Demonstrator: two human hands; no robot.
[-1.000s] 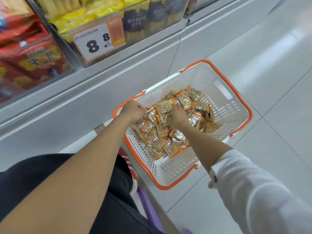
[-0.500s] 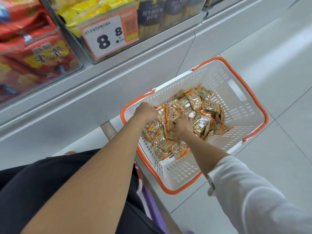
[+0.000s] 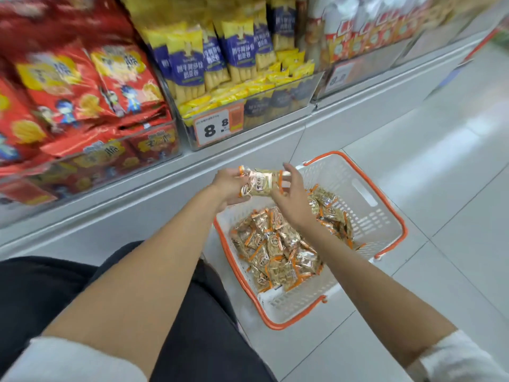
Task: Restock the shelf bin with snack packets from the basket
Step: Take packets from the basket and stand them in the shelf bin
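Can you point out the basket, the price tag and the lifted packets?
basket (image 3: 380, 219), head view, white right wall.
price tag (image 3: 210, 130), head view, white part.
lifted packets (image 3: 257, 183), head view, middle of bundle.

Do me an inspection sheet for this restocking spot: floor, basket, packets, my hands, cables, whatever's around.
Surface: light tiled floor; the basket stands on it beside the grey shelf base.
Job's things: white basket with an orange rim, holding a heap of snack packets; a handful of packets is held above its near-shelf edge.
Clutter: nothing seen.
Hands: left hand grips the handful; right hand is open, fingers spread beside it.
Cables: nothing seen.
Surroundings: clear bin of yellow packs with a price tag; red bags in the bin to its left; further shelves are blurred.
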